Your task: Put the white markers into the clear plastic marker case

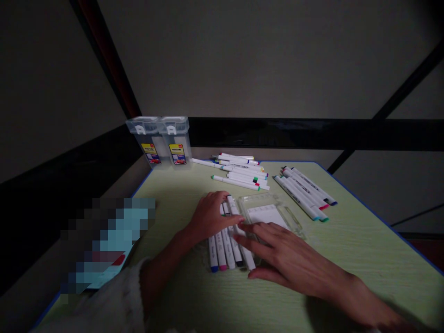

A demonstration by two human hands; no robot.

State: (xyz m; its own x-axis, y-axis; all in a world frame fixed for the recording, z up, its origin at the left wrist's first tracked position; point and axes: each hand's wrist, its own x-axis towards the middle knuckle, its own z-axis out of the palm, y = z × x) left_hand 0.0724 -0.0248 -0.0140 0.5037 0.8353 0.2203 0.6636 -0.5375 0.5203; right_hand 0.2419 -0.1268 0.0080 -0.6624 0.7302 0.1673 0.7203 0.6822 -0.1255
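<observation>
Several white markers (pixel 218 247) lie side by side in front of me, with blue, pink, white and black ends towards me. My left hand (pixel 210 215) closes round their far part, its thumb across the row. On the right of the row, a white marker (pixel 245 252) lies at a slight slant. My right hand (pixel 286 256) has its fingertips on this marker and its thumb by the near end. Partly behind my hands is an open clear plastic case (pixel 294 219) holding a white insert (pixel 267 215). The hands hide part of the case and row.
A loose pile of white markers (pixel 243 175) lies at the back, and another group (pixel 301 189) at the right. Two lidded clear boxes (pixel 144 138) with yellow labels stand at the back left. A blurred-out light-blue object (pixel 114 240) is at the left edge of the table (pixel 360 259).
</observation>
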